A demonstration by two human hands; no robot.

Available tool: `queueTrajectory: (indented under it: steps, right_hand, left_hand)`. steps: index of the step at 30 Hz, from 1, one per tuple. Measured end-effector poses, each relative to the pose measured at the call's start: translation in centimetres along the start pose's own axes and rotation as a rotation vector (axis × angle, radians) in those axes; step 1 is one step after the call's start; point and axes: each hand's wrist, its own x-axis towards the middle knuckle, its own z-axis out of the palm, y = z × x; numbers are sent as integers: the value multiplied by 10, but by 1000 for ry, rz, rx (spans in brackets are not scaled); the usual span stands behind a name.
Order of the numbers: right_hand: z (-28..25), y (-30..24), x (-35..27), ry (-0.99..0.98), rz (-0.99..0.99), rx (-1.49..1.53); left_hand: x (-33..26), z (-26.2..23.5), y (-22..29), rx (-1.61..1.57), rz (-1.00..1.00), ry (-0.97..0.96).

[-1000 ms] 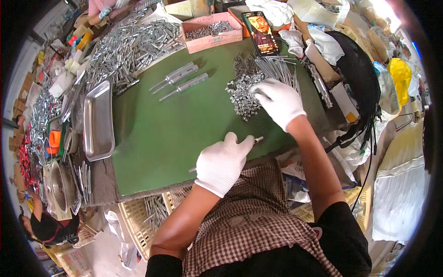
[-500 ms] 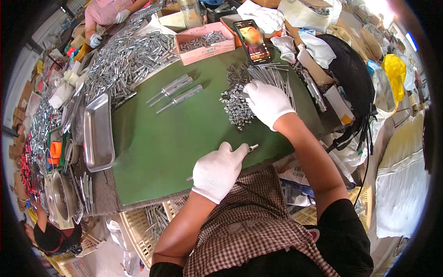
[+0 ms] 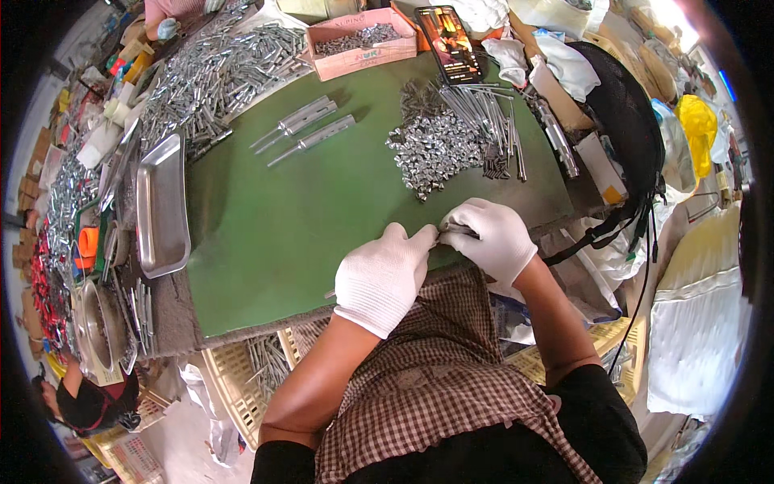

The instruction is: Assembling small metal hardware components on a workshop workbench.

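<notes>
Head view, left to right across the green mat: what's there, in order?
Shiny steel tray → pair of long silver metal rods → left hand in a white glove → right hand in a white glove → black mesh bag → yellow plastic bag.

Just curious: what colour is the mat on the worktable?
Green mat, plain, clearest in the head view.

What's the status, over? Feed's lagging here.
Left hand and right hand together, pinching small silver metal part. Green mat beneath. Nothing obstructing.
</notes>
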Motion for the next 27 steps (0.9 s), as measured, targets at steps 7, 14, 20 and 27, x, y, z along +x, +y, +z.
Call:
queueTrajectory:
  steps: [7, 14, 20, 27]
  right_hand:
    - [2, 10, 19, 250, 190, 82]
    - [9, 6, 33, 217, 272, -153]
    - [7, 7, 21, 211, 168, -122]
    - [-3, -2, -5, 129, 69, 99]
  left_hand:
    - [0, 4, 0, 14, 44, 82]
    - [-3, 4, -1, 34, 26, 58]
    - [0, 4, -2, 23, 22, 57]
    - [2, 2, -3, -40, -4, 21]
